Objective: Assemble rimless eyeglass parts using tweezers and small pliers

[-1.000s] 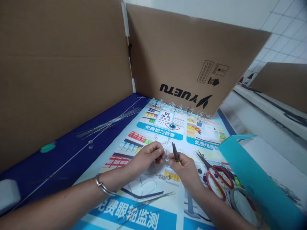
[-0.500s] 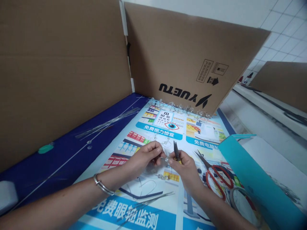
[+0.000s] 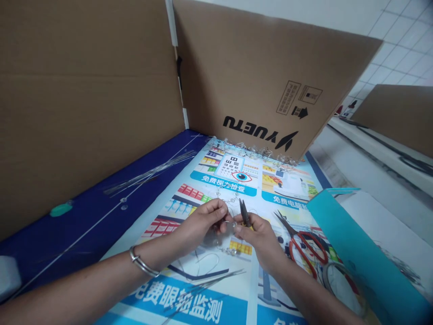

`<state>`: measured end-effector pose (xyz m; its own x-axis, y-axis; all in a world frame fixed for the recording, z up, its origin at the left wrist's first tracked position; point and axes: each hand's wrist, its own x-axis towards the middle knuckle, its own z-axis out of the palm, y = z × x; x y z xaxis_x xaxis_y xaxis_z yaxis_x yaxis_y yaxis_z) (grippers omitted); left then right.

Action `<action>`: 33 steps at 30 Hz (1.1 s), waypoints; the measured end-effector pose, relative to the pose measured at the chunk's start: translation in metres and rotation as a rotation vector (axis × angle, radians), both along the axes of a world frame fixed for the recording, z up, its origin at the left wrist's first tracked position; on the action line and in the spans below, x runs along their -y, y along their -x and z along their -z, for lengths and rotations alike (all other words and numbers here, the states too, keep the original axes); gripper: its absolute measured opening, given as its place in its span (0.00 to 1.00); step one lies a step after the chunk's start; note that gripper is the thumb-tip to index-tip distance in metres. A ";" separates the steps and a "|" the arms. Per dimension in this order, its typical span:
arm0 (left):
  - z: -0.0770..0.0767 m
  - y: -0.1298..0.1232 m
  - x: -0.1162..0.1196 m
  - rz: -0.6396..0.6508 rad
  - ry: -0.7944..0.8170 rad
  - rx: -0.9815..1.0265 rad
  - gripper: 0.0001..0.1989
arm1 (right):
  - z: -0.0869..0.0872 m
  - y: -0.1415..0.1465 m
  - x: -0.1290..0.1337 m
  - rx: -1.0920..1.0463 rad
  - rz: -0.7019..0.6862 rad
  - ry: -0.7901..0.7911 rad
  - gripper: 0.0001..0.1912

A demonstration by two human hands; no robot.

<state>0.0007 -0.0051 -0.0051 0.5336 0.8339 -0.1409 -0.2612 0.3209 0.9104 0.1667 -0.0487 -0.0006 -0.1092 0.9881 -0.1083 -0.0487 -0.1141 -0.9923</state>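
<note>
Standing far back, a big brown board (image 3: 270, 76), on the right a blue-green box (image 3: 355, 234), red scissors (image 3: 295, 234) beside it, left hand (image 3: 207, 220) pinching thin wire (image 3: 231, 211), right hand (image 3: 259, 234) gripping small pliers (image 3: 244, 212), a tiny clear bead (image 3: 234, 224) between both hands.

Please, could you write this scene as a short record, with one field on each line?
left hand: fingers pinched together; anything inside is hidden
right hand: holds a black-tipped tool; clear bead at its fingertips
right of hands: red-handled scissors, then a teal-sided container
left side: loose wires lying on a blue surface
back: cardboard panel, YUETU printed upside down
</note>
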 end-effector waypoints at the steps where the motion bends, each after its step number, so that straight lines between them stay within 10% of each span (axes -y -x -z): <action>1: 0.000 0.000 0.000 -0.017 0.004 0.009 0.11 | 0.000 0.000 0.001 -0.012 0.003 0.006 0.12; 33: -0.008 0.001 -0.002 0.010 -0.201 -0.155 0.09 | -0.001 0.003 -0.001 0.294 0.079 -0.029 0.07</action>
